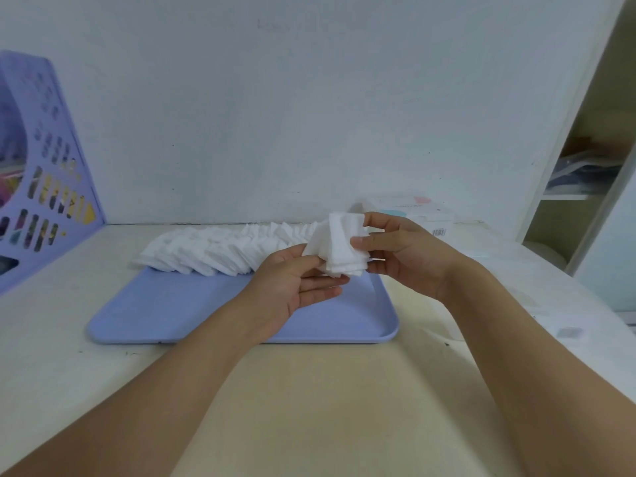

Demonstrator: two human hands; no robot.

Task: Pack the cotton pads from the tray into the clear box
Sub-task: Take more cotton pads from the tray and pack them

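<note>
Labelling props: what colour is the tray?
Pale lavender-blue flat plastic tray, plain, clearest in the head view.

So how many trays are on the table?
1: the blue tray lies in the middle, near both hands, with cotton pads along its far edge.

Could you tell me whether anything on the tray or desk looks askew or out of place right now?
Mostly the cotton pads: they lie toppled in a slanted, fanned row along the far edge of the blue tray, the left end spilling over its rim. The bunch held between the left hand and right hand is uneven too.
</note>
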